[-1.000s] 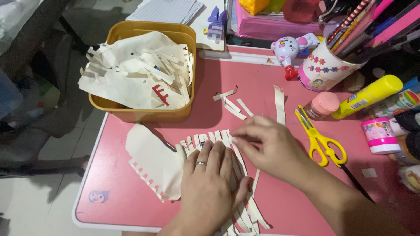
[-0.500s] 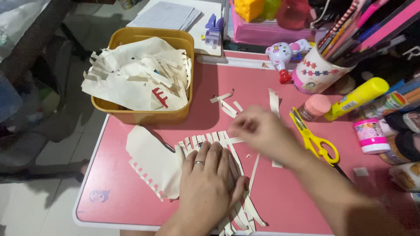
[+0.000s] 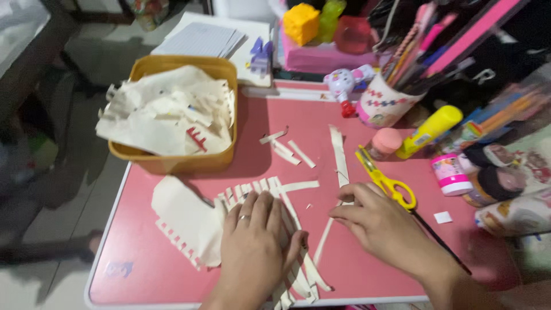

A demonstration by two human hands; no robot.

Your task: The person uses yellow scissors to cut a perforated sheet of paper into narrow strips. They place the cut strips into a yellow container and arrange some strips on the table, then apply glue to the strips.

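Note:
My left hand (image 3: pixel 255 244), a ring on one finger, lies flat on a cream paper sheet (image 3: pixel 183 215) cut into several long strips and presses them onto the pink table (image 3: pixel 166 278). A loose strip (image 3: pixel 298 186) lies crosswise over the tops of those strips. My right hand (image 3: pixel 376 221) is to the right, its fingers curled around the lower end of a long paper strip (image 3: pixel 337 152) that runs away from me. Yellow scissors (image 3: pixel 384 181) lie just beyond that hand.
A yellow tub (image 3: pixel 172 163) of paper scraps stands at the table's back left. Short loose strips (image 3: pixel 284 149) lie mid-table. At the back right are a pen cup (image 3: pixel 381 106), a yellow glue stick (image 3: pixel 430 131), a pink-lidded jar (image 3: pixel 385 142) and a small pink pot (image 3: pixel 450 175).
My right hand left a strip lying across the cut strips, then moved right and toward me to the long strip's end. My left hand stayed pressed on the paper.

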